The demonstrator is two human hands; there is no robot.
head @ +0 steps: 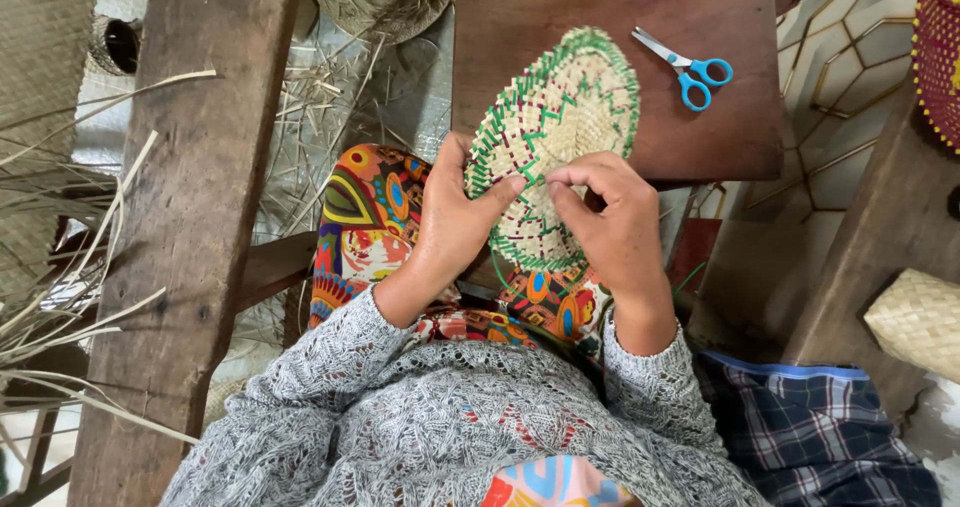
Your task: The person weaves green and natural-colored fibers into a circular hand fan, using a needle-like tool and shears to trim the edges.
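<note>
Round woven mat (560, 117), natural straw with green and red stitching, centre of frame, tilted between the lap and the edge of a dark wooden table (720, 117). Left hand (455, 222) grips its lower left rim, thumb pressed on the face; right hand (615, 217) has fingers (565, 179) pinched together on the weave. Blue-handled scissors (690, 67) lie on the table, upper right, apart from the mat.

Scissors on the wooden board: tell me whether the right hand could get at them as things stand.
Probably yes. The scissors lie alone on the board, above the right hand, with bare wood between. But that hand is pinching at the woven mat and would have to let go first.
</note>
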